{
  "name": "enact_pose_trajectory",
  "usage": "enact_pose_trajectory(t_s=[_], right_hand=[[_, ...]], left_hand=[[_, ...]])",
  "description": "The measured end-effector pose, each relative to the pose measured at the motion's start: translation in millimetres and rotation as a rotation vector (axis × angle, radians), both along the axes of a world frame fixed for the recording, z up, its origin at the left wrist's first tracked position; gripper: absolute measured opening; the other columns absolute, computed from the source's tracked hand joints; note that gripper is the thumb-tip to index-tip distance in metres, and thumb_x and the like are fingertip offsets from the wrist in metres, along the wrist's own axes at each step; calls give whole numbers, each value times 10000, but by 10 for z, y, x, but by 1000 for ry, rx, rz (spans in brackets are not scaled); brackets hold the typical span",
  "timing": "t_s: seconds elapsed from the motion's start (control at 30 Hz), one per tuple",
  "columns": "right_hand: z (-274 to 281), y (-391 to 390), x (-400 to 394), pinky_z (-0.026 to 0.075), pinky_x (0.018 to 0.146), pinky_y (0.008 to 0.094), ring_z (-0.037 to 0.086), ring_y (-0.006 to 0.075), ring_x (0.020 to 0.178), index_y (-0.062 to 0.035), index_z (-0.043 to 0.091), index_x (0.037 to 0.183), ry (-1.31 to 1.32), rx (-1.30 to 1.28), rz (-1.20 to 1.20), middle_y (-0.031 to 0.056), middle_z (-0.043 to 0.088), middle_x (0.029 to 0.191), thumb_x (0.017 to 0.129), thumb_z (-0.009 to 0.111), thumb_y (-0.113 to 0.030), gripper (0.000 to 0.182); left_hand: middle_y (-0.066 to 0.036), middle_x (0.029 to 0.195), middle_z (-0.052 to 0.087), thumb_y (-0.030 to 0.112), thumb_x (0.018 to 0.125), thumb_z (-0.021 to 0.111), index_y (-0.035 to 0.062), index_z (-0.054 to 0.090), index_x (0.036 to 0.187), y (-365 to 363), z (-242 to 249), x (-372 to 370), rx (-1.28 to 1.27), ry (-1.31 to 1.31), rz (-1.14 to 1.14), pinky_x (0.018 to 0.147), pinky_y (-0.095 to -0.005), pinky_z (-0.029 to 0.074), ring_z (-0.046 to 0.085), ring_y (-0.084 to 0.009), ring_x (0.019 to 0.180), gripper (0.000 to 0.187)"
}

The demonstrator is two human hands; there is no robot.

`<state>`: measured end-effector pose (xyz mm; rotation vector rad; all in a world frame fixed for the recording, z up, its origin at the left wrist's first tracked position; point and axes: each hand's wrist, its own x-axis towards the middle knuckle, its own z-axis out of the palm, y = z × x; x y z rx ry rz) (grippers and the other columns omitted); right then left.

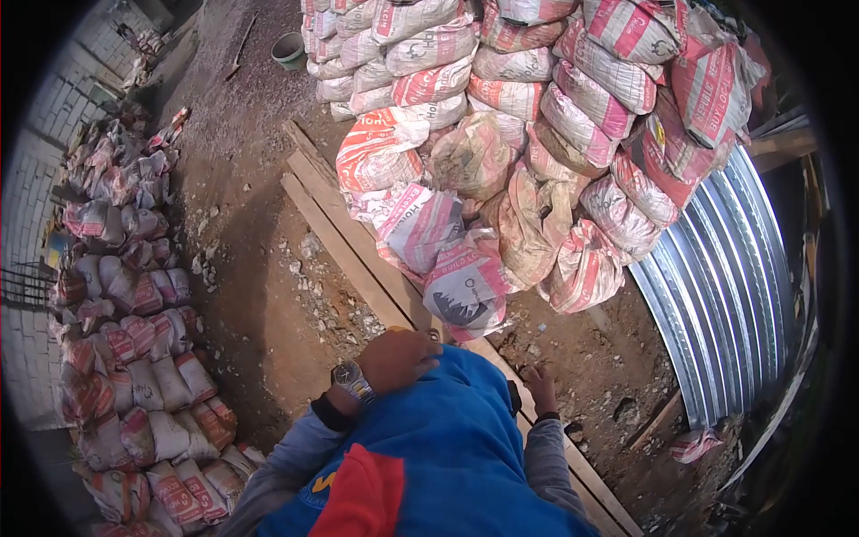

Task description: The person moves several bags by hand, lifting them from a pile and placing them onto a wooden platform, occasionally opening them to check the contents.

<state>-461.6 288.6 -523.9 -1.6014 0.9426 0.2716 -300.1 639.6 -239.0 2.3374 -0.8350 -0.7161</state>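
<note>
My left hand [400, 359], with a metal wristwatch [352, 382] above a dark cuff, lies across the front of my blue top [438, 421]. Its fingers point right and lie on the cloth; I see nothing held in them. My right hand [540, 390] hangs low at my right side, beside the wooden planks [582, 470]. Its fingers are loosely bent and a little apart, with nothing visible in them. Just beyond my hands sits a filled pink-and-white sack [465, 285] at the near edge of a big stack. A brown, soiled sack [530, 225] adjoins it.
Stacked filled sacks [429, 49] rise ahead. More sacks [161, 385] line the block wall [31, 161] at left. Curved corrugated metal sheets [725, 277] stand at right. Stony dirt ground [286, 268] lies between, with a bucket [288, 51] far off.
</note>
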Motion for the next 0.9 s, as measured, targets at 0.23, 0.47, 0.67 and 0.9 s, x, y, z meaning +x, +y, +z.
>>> enact_pose_trajectory(t_s=[0.23,0.47,0.67,0.9], right_hand=[[137,227,542,488,664,279,586,138,732,20,595,1041,-41,8,122,57,619,841,928,556,-226,274],[193,458,981,492,676,287,592,143,762,15,595,1058,102,42,129,62,635,873,923,554,-232,284],[248,891,1257,494,677,291,605,155,767,20,597,1049,90,-36,25,76,637,867,921,546,-231,287],[386,1564,1259,485,692,280,598,141,761,9,596,1071,123,-83,-125,80,641,850,921,554,-220,277]], left_hand=[[-108,1045,627,253,859,610,60,639,1060,-99,-165,172,-134,-35,-28,860,-385,479,597,-287,996,280],[-113,1047,630,270,863,610,84,637,1077,66,-336,928,-114,50,-72,868,-384,475,595,-297,995,285],[-119,1041,639,273,867,601,78,637,1077,290,-526,1868,-32,114,-208,847,-398,478,605,-310,957,290],[-140,1014,642,298,874,577,68,634,1079,510,-935,2838,71,154,-320,819,-417,481,608,-325,929,314]])
